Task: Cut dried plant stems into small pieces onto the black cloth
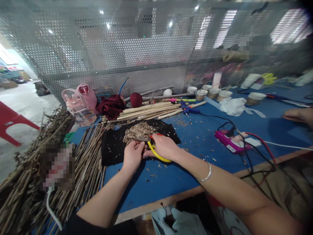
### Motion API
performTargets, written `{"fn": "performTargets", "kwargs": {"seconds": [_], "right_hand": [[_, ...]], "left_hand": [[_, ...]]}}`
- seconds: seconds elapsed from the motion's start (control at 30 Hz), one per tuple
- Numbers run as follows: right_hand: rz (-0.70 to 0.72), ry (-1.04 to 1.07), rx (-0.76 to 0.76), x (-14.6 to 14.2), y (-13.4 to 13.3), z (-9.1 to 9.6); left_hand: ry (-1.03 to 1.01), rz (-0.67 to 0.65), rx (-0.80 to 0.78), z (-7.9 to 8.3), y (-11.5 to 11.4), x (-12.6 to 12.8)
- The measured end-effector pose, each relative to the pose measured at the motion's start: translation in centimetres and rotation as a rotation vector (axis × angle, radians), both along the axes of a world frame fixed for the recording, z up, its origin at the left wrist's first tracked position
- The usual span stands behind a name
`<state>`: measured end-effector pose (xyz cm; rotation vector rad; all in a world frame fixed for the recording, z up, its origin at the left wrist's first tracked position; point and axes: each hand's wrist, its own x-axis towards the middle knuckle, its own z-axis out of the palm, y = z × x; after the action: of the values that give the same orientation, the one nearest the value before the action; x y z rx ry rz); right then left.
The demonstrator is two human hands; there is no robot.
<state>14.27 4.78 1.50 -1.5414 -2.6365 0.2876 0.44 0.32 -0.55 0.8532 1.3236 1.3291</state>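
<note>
My right hand (163, 147) is wrapped round a pair of shears (158, 155) with a yellow handle and some red near the top. Their metal blades point left, over a pile of chopped plant pieces (139, 130) on a black cloth (110, 150). Close to the blades, my left hand (134, 153) has its fingers pinched together at the pile's near edge. Whatever sits between those fingertips is too small or too hidden to make out.
Dry stalks (85, 163) lie in a long bundle on the left. Pale sticks (146, 111), a blue glue gun (189, 109) and a pink bottle (80, 104) stand behind. To the right are a purple power strip (231, 142) with cables and another person's hand (297, 115).
</note>
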Motion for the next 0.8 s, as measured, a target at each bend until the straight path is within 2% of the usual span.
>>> {"fn": "performTargets", "kwargs": {"seconds": [0.13, 0.33, 0.53, 0.8], "right_hand": [[-0.01, 0.023, -0.008, 0.05, 0.24, -0.07], [-0.038, 0.033, 0.025, 0.02, 0.39, -0.37], [0.008, 0.065, 0.048, -0.13, -0.04, -0.1], [-0.052, 0.002, 0.031, -0.09, 0.35, -0.82]], "left_hand": [[0.02, -0.004, 0.015, 0.11, -0.04, 0.08], [-0.12, -0.025, 0.028, -0.02, -0.03, 0.27], [-0.028, -0.012, 0.037, -0.1, -0.12, 0.12], [0.014, -0.03, -0.007, -0.31, 0.08, -0.05]]}}
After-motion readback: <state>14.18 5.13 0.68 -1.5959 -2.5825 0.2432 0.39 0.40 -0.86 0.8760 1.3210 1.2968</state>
